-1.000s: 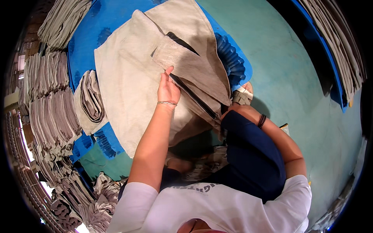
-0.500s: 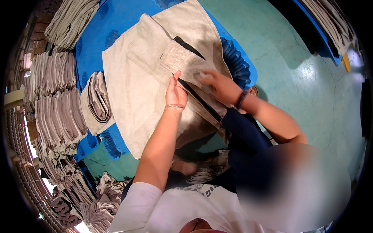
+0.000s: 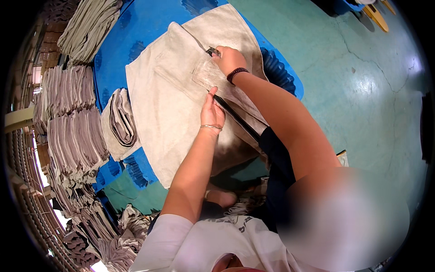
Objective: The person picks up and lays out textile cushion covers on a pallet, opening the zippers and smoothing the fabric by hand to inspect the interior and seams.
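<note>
A large beige cloth (image 3: 158, 99) lies spread before me, with a lighter patch (image 3: 208, 75) folded over near its middle. A narrow black strip (image 3: 238, 119) runs slantwise along the cloth toward my lap. My left hand (image 3: 213, 111), turned palm upward, grips the strip's edge just below the patch. My right hand (image 3: 230, 61) reaches across to the far end of the patch, its fingers pinched on a dark strip end there. Most of what lies between those fingers is hidden by the hand.
The cloth rests on a blue plastic surface (image 3: 154, 20) with ribbed hollows. A folded beige cloth (image 3: 121, 124) sits at its left edge. Tall stacks of folded cloth (image 3: 72, 140) line the left side. Green floor (image 3: 326, 81) stretches to the right; a blue container (image 3: 346, 5) stands far right.
My right hand has moved forward and left, from above the cloth to the far end of the patch, and its fingers have closed there. My left hand keeps its place on the cloth.
</note>
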Action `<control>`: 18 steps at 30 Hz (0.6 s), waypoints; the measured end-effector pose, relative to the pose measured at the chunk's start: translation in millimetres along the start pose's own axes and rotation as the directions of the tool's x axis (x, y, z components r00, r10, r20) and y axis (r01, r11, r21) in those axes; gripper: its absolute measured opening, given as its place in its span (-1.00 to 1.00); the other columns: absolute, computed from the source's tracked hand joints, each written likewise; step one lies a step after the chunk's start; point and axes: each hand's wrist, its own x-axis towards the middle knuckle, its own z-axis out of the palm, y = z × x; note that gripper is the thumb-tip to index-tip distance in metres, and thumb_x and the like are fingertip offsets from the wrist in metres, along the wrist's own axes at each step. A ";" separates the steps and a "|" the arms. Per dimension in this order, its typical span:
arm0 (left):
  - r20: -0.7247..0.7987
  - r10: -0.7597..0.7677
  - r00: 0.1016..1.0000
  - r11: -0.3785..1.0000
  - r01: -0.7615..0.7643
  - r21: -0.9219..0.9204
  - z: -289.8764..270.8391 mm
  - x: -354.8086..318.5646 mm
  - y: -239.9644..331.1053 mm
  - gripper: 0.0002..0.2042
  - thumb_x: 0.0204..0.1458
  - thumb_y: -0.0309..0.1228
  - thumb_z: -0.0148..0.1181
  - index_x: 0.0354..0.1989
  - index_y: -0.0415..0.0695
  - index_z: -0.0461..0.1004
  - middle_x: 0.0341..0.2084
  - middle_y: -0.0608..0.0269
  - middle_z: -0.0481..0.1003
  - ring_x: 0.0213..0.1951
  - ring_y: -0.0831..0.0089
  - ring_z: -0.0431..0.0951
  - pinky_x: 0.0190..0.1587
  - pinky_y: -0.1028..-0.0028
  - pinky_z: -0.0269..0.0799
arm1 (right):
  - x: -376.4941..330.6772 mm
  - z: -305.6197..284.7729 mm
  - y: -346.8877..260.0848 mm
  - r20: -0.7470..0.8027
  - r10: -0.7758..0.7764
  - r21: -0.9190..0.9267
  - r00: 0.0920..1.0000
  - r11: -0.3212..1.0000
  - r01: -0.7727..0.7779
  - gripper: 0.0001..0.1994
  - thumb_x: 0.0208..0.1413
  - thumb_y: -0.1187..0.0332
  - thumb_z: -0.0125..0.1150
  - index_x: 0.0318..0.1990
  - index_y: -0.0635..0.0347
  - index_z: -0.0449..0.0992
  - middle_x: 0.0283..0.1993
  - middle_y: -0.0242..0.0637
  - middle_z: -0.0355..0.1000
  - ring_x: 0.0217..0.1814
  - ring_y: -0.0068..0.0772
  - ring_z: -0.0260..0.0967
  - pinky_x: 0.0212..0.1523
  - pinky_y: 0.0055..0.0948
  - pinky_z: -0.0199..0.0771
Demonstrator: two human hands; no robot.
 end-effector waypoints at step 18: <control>0.023 0.004 1.000 1.000 -0.005 0.025 -4.4 3.2 -3.4 -0.63 0.12 -0.15 -0.21 0.00 -0.11 0.21 -0.13 0.23 0.36 -0.06 0.35 0.31 0.09 0.35 0.11 | 15.2 1.5 31.9 -0.193 0.047 0.258 0.980 0.966 0.005 -0.76 -0.02 0.30 0.05 -0.22 0.22 0.38 -0.24 -0.06 0.37 -0.14 -0.10 0.31 -0.16 -0.25 0.27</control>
